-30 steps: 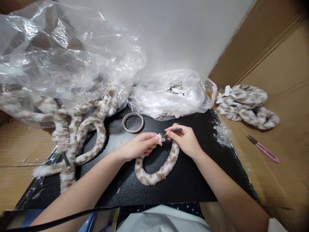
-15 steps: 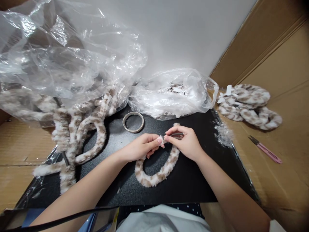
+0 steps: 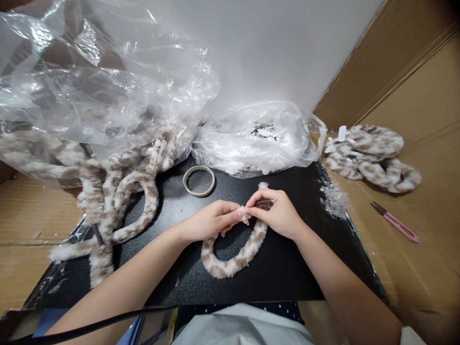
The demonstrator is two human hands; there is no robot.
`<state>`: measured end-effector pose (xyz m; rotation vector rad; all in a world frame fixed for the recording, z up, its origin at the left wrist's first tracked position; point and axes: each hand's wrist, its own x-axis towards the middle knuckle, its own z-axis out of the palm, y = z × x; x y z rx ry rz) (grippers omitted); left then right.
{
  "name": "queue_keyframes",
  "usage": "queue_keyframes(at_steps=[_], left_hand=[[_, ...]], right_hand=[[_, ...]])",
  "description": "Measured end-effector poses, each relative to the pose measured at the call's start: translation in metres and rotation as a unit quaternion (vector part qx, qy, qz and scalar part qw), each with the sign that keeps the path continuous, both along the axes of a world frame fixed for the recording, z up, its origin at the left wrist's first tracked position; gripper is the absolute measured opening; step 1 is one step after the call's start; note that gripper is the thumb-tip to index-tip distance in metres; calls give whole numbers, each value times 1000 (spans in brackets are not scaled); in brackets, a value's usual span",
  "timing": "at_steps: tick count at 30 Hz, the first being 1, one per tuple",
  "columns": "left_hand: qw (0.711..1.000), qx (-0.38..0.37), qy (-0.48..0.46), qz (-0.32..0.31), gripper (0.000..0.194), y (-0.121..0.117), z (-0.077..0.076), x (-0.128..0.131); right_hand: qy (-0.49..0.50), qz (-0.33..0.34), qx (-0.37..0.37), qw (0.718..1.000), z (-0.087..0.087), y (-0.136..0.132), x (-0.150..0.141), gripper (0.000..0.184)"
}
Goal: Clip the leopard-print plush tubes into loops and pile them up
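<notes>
A furry white-and-brown tube (image 3: 230,268) curves in an open loop on the black table. Its one end is pinched between the thumb and fingers of my left hand (image 3: 213,221). My right hand (image 3: 276,211) is closed at that same tuft, fingertips touching my left thumb. A slim dark grey piece (image 3: 265,202) shows under the right fingers; its kind is mostly hidden. The tube's other end (image 3: 263,185) sticks up just beyond my right hand. A roll of tape (image 3: 199,181) lies flat behind my left hand.
Several more furry tubes (image 3: 104,206) spill from a big clear bag (image 3: 108,91) at left. Another plastic bag (image 3: 255,148) holds white pieces. At right lie finished-looking furry loops (image 3: 381,153), plastic scraps (image 3: 334,200) and pink-handled snips (image 3: 398,225) on cardboard.
My right fingertips have closed in on the pinched fur end, and less of the grey piece shows. The left hand has shifted slightly right. The loop lies almost as before.
</notes>
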<state>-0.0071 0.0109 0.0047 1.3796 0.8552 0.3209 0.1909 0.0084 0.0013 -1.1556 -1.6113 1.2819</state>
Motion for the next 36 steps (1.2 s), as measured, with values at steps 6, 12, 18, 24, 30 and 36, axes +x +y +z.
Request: queue_keyframes(at_steps=[6,12,18,24,30,36], left_hand=[[1000,-5,-6,21,48,0,0,1],[998,1,5,55,48,1,-1,-1],[999,13,20,45,48,1,-1,-1],[999,21,14,36,50,1,1,0],[999,21,26,31,51,1,1,0],[999,24,28,28,52,0,0,1]], right_hand=[[22,-9,-7,1000,-1,1,0,13],[41,-43,-11,998,1,5,8,20],[26,-41,-3,999,-1,5,7,15],[25,-42,-5,999,-2,3,4,15],[27,-40,-3,999,-2,2,1,16],[16,-28,3,999,-3,0,0,17]])
